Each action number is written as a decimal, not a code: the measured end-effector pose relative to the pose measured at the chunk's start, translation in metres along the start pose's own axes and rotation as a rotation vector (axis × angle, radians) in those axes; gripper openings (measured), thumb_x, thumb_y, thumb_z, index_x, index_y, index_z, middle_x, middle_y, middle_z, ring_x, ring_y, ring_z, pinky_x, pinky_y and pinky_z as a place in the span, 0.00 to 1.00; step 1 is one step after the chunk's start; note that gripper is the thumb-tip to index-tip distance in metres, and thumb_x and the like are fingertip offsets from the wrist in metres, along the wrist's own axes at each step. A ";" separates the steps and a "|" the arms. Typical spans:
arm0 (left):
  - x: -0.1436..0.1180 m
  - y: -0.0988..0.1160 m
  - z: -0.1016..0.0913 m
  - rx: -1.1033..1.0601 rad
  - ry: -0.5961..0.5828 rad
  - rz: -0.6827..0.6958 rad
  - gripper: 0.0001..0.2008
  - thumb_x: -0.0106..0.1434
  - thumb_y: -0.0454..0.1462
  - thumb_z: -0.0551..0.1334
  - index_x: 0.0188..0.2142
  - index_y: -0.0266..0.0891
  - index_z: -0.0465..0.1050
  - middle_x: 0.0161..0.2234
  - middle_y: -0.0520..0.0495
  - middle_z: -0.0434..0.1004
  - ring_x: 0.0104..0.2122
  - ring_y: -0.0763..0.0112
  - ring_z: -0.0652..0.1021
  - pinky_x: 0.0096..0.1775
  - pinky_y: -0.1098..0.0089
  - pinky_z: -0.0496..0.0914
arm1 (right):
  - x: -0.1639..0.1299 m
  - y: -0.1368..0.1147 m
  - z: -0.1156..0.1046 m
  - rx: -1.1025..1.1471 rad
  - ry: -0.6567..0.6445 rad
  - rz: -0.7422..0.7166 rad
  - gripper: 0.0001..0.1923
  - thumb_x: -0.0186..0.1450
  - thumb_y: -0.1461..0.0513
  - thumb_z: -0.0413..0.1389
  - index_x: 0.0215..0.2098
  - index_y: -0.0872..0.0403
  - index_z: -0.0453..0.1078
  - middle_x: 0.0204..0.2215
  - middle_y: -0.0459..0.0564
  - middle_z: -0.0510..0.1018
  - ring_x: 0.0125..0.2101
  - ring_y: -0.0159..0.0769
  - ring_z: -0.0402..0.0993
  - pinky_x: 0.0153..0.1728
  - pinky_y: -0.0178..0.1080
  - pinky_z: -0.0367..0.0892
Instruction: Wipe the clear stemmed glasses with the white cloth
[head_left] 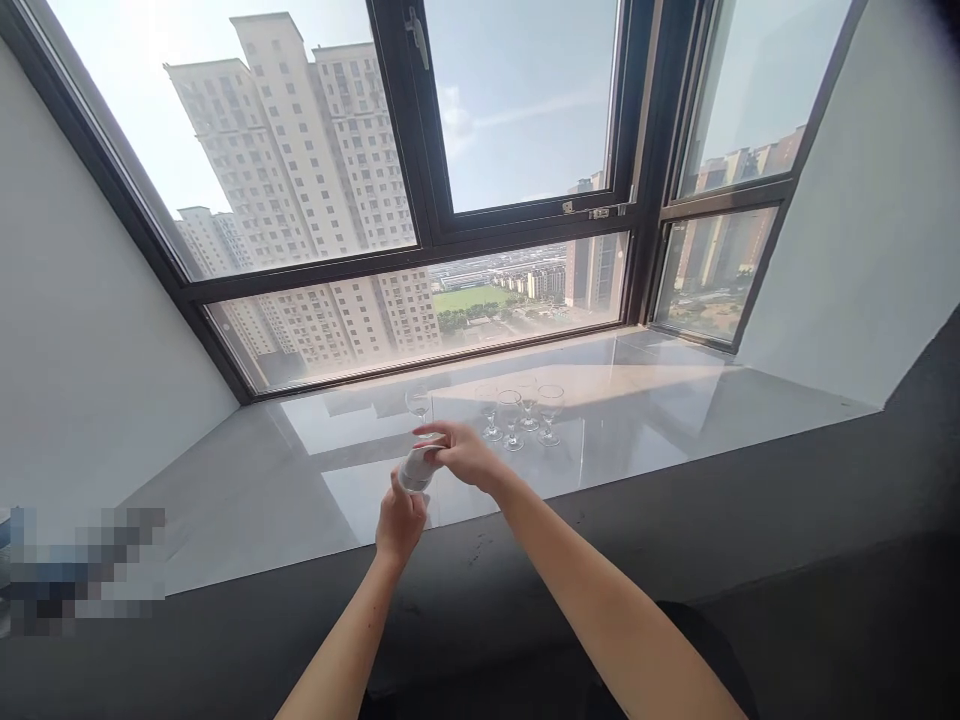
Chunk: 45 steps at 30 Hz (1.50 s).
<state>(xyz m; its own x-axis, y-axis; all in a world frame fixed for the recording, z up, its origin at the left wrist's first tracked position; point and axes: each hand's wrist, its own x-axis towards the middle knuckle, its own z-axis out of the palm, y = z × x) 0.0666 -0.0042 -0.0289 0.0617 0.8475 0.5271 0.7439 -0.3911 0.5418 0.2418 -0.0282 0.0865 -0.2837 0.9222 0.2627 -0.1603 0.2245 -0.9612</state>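
Left hand (400,520) wrapped from below around the lower part of a small whitish cylinder (415,468), possibly a glass bundled in paper or cloth; exact nature too small to tell. Right hand (461,452) clamped over the upper end of the same cylinder, fingers (433,432) curled across its top, wrist coming in from the right. Cylinder tilted, upper end leaning toward the right hand, held in the air between both hands above the near part of a glossy pale window ledge (645,400).

Just beyond the right hand, touching nothing: 1 lone stemmed glass (418,401), upright on the ledge, directly behind the cylinder. Beyond and to the right of the right hand: a tight cluster of 4 stemmed glasses (521,412), all upright, standing near one another; contact between them not clear.

Below both forearms: a dark band (750,500) running along the ledge's near edge. Far to the left of the left hand: a blurred, pixelated patch (82,570), contents hidden. Far beyond both hands: a dark-framed window (420,240) with tall apartment blocks (300,130) and a green field (472,297) outside, bright sky above.
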 end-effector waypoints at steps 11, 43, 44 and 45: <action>0.007 0.012 -0.012 -0.367 -0.055 -0.167 0.15 0.59 0.36 0.54 0.46 0.41 0.64 0.30 0.50 0.75 0.30 0.69 0.77 0.33 0.70 0.68 | -0.009 0.022 -0.003 -0.155 0.701 -0.190 0.15 0.61 0.59 0.50 0.44 0.55 0.68 0.33 0.51 0.77 0.34 0.37 0.72 0.36 0.38 0.67; 0.029 0.062 -0.021 -1.098 0.255 -0.443 0.14 0.60 0.42 0.59 0.41 0.41 0.58 0.33 0.51 0.70 0.29 0.75 0.73 0.34 0.71 0.68 | -0.024 0.075 0.062 0.087 0.530 0.205 0.14 0.50 0.60 0.52 0.35 0.54 0.65 0.26 0.44 0.70 0.21 0.30 0.63 0.18 0.32 0.60; 0.028 0.059 -0.020 -1.028 0.246 -0.423 0.13 0.60 0.42 0.59 0.41 0.41 0.58 0.34 0.50 0.70 0.30 0.75 0.73 0.34 0.71 0.68 | -0.024 0.074 0.064 0.148 0.509 0.229 0.13 0.49 0.60 0.53 0.34 0.54 0.65 0.25 0.45 0.70 0.20 0.29 0.63 0.17 0.32 0.60; 0.027 0.056 -0.019 -0.978 0.233 -0.399 0.12 0.61 0.42 0.58 0.41 0.41 0.58 0.34 0.50 0.71 0.32 0.74 0.74 0.35 0.70 0.68 | -0.024 0.073 0.065 0.197 0.493 0.252 0.12 0.49 0.60 0.54 0.32 0.53 0.65 0.24 0.45 0.70 0.20 0.29 0.63 0.17 0.32 0.60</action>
<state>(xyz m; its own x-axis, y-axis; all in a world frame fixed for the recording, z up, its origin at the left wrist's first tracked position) 0.0979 -0.0099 0.0284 -0.2723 0.9285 0.2524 -0.1774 -0.3063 0.9353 0.1759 -0.0542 0.0152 0.1294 0.9877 -0.0876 -0.3314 -0.0402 -0.9426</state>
